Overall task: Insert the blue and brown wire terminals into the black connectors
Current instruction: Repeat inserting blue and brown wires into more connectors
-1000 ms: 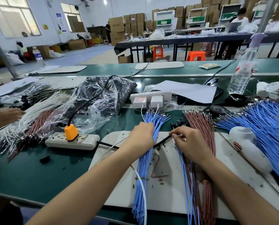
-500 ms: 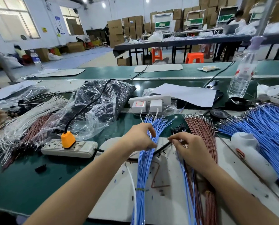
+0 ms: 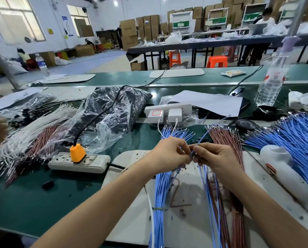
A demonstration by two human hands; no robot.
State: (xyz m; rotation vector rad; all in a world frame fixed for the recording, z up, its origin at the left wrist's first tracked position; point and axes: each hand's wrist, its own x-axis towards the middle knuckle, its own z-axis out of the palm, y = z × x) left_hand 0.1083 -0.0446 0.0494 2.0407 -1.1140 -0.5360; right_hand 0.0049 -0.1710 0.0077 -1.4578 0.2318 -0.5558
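My left hand [image 3: 169, 155] and my right hand [image 3: 215, 158] meet fingertip to fingertip above the white mat [image 3: 130, 212]. My right hand pinches a single blue wire [image 3: 202, 138] that rises up and to the right. My left hand is pinched at the same spot on a small dark piece, apparently a black connector, mostly hidden by fingers. A tied blue wire bundle [image 3: 160, 196] lies under my left wrist. The brown wire bundle [image 3: 227, 140] lies under my right hand. Loose black connectors [image 3: 202, 140] sit just beyond my fingers.
A power strip with an orange plug [image 3: 78, 161] lies to the left. Behind it are a plastic bag of black parts [image 3: 114, 108] and a white charger strip [image 3: 167, 111]. A big blue wire heap [image 3: 292, 138] and a white tool [image 3: 282, 169] are on the right, a water bottle [image 3: 273, 81] behind.
Both hands have risen off the mat and come together. My right hand has lifted one blue wire out of the bundle, and my left hand's fingers have closed against it.
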